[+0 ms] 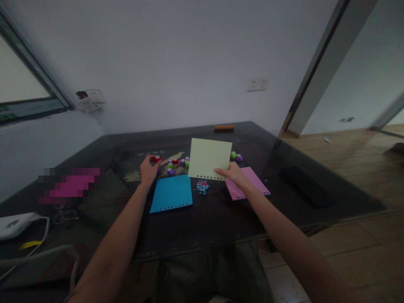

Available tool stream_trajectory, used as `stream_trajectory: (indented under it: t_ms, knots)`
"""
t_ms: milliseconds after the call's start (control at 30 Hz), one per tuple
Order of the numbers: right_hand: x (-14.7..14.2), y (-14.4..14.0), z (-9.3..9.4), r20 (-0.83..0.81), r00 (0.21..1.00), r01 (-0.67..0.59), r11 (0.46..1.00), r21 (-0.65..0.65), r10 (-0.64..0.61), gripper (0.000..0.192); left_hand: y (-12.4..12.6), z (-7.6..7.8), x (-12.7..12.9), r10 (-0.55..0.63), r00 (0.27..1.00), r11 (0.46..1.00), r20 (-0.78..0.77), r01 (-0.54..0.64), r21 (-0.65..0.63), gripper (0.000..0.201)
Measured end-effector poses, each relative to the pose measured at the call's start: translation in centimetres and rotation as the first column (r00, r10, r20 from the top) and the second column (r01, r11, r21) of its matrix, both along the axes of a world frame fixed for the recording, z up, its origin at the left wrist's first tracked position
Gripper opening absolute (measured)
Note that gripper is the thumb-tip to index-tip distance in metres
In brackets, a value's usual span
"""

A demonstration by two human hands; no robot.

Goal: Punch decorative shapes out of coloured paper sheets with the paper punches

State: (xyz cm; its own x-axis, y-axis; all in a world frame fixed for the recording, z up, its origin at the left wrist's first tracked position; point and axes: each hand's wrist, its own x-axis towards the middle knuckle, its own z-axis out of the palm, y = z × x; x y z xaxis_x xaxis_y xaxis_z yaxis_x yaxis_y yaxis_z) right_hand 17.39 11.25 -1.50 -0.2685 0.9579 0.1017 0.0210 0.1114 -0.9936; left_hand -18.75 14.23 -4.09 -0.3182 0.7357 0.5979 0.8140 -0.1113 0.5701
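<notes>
R hand (235, 174) holds sheet (210, 158); L hand (148, 169) on punch (155, 158)

Bare dark glass table (202, 227) in lower middle of frame, open to pass | small coloured plastic punches (176, 164) crowding centre | flat blue sheet (172, 193), pink sheet (249, 183) left and right of centre | black flat slab (307, 186) blocking right side.

Three paper sheets showing on the table (221, 219): one pale green sheet (210, 159), one blue sheet (172, 193), one pink sheet (249, 183). Small punches sitting toward the far edge: two red, about four purple, about three green; cluster too blurred for an exact count. One confetti pile (202, 186). One black slab (306, 185) lying near the right edge.
</notes>
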Motion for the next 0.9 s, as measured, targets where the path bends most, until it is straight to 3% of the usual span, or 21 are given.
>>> stream_trajectory:
  t_ms: [133, 267, 333, 433, 533, 700, 800, 900]
  knots:
    - [0.0, 0.0, 0.1, -0.004, 1.0, 0.004, 1.0, 0.006, -0.004, 0.035, -1.1, 2.8, 1.6, -0.024, 0.997, 0.983, 0.068, 0.011, 0.183, 0.038]
    - [0.2, 0.1, 0.2, -0.018, 1.0, 0.02, 1.0, 0.002, -0.02, 0.034, -2.6, 5.6, 3.9, -0.119, 0.987, 0.964, 0.109, 0.089, 0.251, 0.047]
    - [0.3, 0.1, 0.3, -0.027, 0.999, 0.02, 1.0, 0.001, -0.02, 0.035, -3.4, 6.4, 5.5, -0.204, 0.97, 0.952, 0.129, 0.166, 0.257, 0.045]
    - [0.7, 0.5, 0.3, -0.053, 0.998, 0.028, 0.999, 0.023, -0.027, 0.039, -4.8, 6.4, 8.5, -0.32, 0.912, 0.945, 0.255, 0.291, 0.147, 0.035]
    - [1.1, 1.0, 0.1, -0.094, 0.994, 0.063, 0.998, 0.029, -0.061, 0.043, -6.0, 5.3, 11.8, -0.413, 0.75, 0.89, 0.516, 0.453, 0.054, 0.039]
    - [1.2, 1.3, 0.1, -0.103, 0.988, 0.12, 0.992, 0.035, -0.116, 0.041, -7.1, 3.1, 14.5, -0.4, 0.399, 0.764, 0.825, 0.643, 0.059, 0.037]
    - [1.1, 1.0, 0.3, -0.095, 0.988, 0.121, 0.992, 0.037, -0.117, 0.042, -7.7, 2.7, 14.5, -0.342, 0.207, 0.69, 0.916, 0.717, 0.096, 0.033]
    - [1.0, 0.8, 0.4, -0.098, 0.989, 0.111, 0.993, 0.033, -0.107, 0.042, -8.2, 2.8, 14.4, -0.316, 0.105, 0.677, 0.943, 0.721, 0.146, 0.027]
